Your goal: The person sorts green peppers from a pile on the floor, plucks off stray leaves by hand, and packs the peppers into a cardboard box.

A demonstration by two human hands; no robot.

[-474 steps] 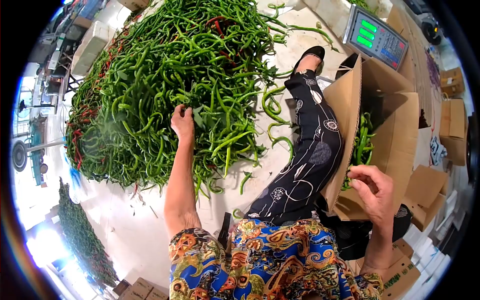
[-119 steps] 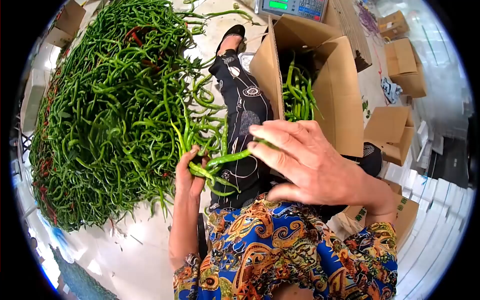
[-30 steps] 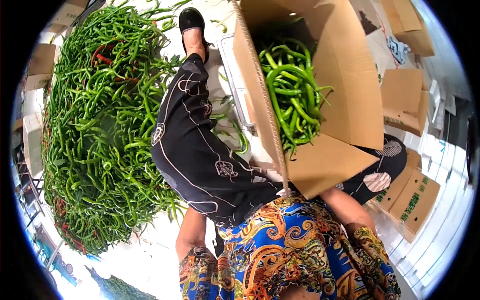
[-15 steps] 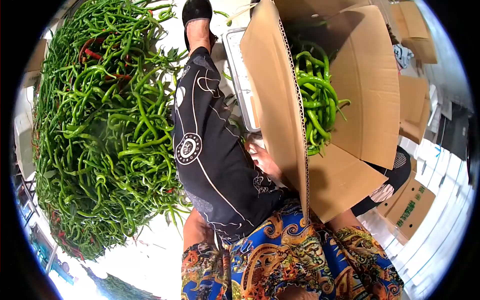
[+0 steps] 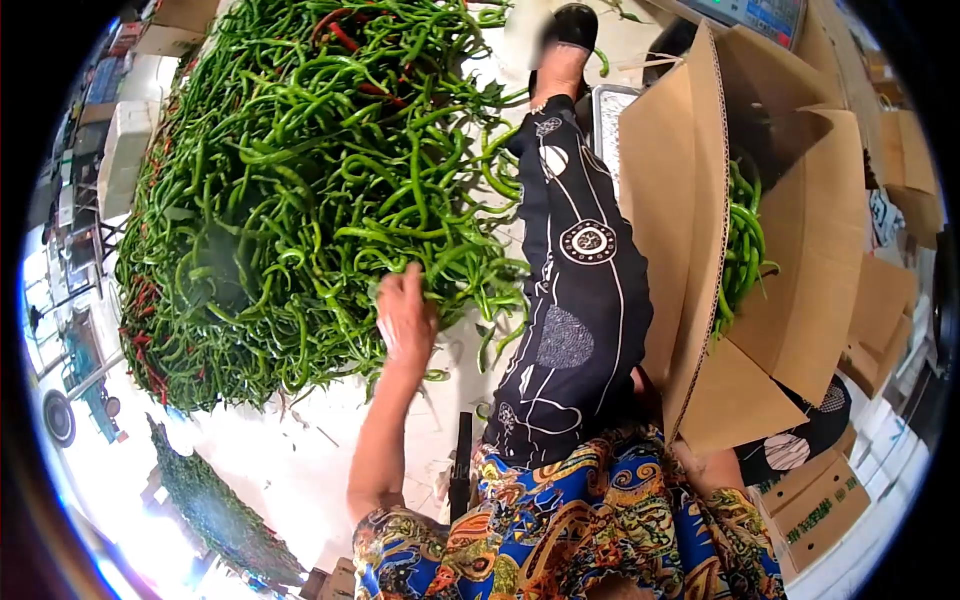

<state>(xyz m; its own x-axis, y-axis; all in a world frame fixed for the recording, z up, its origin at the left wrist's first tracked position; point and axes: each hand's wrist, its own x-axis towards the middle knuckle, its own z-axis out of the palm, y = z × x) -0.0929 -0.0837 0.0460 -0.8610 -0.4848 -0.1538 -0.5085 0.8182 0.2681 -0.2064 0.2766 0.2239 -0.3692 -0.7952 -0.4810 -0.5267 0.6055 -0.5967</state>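
My left hand reaches out at the near edge of a large heap of long green chili peppers. Its fingers point into the heap, somewhat apart, and no pepper shows in them. Only part of my right forearm can be seen, beside the open cardboard box; the right hand is hidden by the box. Inside the box lie green peppers, partly covered by the raised flap.
My leg in black patterned trousers stretches between the heap and the box. A metal tray stands behind the leg, and a scale at the top. Another carton lies at right. A second green heap is at lower left.
The view has turned left, so heap, leg and box appear farther right. My left hand has come out over the heap's edge; before, its forearm was beside my thigh.
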